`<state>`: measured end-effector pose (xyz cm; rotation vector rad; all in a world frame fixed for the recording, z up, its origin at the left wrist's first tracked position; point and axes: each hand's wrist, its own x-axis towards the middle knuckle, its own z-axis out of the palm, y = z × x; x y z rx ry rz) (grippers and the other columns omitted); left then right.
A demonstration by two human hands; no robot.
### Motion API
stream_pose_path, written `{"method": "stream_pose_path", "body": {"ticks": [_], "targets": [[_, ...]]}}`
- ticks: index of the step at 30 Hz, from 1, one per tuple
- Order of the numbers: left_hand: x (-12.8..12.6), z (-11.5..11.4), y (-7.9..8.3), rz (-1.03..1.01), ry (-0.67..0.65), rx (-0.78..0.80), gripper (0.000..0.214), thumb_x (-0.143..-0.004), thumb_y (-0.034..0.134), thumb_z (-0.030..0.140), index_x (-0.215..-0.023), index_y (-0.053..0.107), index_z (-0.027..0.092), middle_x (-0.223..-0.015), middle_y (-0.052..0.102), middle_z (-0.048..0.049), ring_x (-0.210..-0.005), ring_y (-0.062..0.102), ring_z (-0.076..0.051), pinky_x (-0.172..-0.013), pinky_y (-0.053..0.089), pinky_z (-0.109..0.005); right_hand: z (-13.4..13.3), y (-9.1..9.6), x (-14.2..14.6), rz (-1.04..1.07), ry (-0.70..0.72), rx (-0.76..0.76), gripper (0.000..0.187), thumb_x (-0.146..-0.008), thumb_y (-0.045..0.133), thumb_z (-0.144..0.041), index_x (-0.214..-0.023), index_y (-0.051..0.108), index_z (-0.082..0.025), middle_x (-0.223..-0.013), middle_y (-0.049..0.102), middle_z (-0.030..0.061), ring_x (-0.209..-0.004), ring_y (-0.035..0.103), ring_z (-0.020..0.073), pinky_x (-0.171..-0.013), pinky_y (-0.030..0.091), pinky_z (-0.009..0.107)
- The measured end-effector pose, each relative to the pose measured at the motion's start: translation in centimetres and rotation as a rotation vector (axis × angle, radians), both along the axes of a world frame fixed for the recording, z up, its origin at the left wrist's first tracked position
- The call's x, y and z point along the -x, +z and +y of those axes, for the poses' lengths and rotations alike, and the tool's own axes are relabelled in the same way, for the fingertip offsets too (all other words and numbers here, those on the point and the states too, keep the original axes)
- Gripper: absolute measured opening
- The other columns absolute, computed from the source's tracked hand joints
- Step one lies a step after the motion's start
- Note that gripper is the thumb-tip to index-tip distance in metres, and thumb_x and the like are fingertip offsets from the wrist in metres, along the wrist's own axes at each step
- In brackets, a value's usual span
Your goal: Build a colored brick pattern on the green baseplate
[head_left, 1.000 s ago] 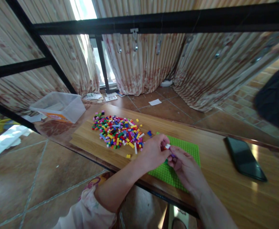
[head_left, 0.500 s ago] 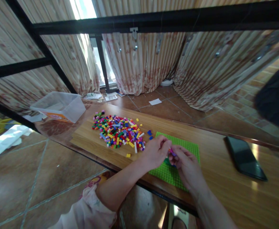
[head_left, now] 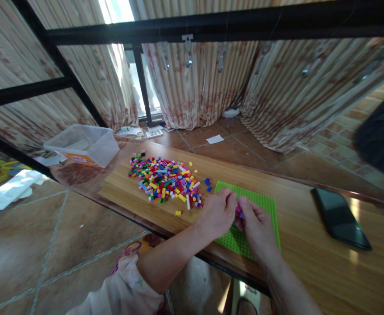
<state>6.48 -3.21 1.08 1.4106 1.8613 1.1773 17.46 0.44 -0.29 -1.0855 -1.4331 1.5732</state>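
Note:
Small purple and pink toy bricks (head_left: 239,212) are pinched between my two hands, above a green studded baseplate (head_left: 267,204). My left hand (head_left: 218,211) is closed, its fingertips at the left side of these bricks and mostly hidden by the back of the hand. From the other side my right hand (head_left: 258,223) grips the bricks between thumb and fingers. How the bricks join cannot be made out. Left of the baseplate lies a big pile of mixed coloured bricks (head_left: 165,178), with a few blue bricks (head_left: 207,183) between pile and plate.
A black phone (head_left: 341,218) lies on the right of the wooden table (head_left: 297,245). A clear plastic bin (head_left: 103,146) stands at the left end. One yellow brick (head_left: 178,213) sits near the front edge. Dark metal bars (head_left: 231,33) cross behind, before striped curtains.
My hands stay together over the baseplate and have shifted slightly, turning the bricks between the fingers. The whole view has moved a little.

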Motion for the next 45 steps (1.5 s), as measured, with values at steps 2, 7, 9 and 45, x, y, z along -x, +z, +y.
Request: {"method": "stream_pose_path", "body": {"ticks": [2, 7, 9, 45], "targets": [[-0.1, 0.0, -0.1, 0.005, 0.014, 0.001, 0.029, -0.096, 0.036, 0.027, -0.072, 0.048, 0.019, -0.066, 0.055, 0.0015, -0.065, 0.055, -0.013, -0.061, 0.037, -0.025, 0.0, -0.1, -0.1, -0.051, -0.019, -0.036, 0.051, -0.079, 0.059, -0.065, -0.061, 0.059, -0.017, -0.053, 0.05, -0.002, -0.047, 0.042, 0.0082, -0.042, 0.032, 0.021], [-0.1, -0.1, 0.2, 0.014, 0.048, 0.015, 0.026, -0.096, 0.038, 0.028, -0.074, 0.05, 0.019, -0.067, 0.056, 0.0011, -0.066, 0.056, -0.013, -0.062, 0.037, -0.025, 0.0, -0.5, -0.3, -0.135, 0.002, -0.119, 0.051, -0.08, 0.056, -0.066, -0.068, 0.064, -0.017, -0.054, 0.051, -0.0013, -0.049, 0.044, 0.0099, -0.044, 0.033, 0.022], [-0.1, -0.1, 0.3, -0.009, 0.046, 0.009, 0.027, -0.096, 0.038, 0.029, -0.074, 0.05, 0.019, -0.067, 0.057, 0.0008, -0.066, 0.056, -0.013, -0.062, 0.037, -0.025, 0.0, -0.6, -0.3, -0.145, 0.001, -0.125, 0.052, -0.081, 0.055, -0.066, -0.07, 0.065, -0.016, -0.054, 0.05, -0.0013, -0.049, 0.043, 0.0099, -0.043, 0.032, 0.022], [-1.1, -0.1, -1.1, -0.378, 0.067, -0.178, 0.025, -0.092, 0.047, 0.032, -0.072, 0.052, 0.017, -0.059, 0.051, 0.0029, -0.055, 0.048, -0.009, -0.051, 0.036, -0.02, -0.7, -0.5, 0.1, 0.068, -0.028, -0.011, 0.045, -0.08, 0.062, -0.058, -0.061, 0.051, -0.018, -0.056, 0.044, -0.0039, -0.05, 0.038, 0.0078, -0.042, 0.032, 0.019]]}}
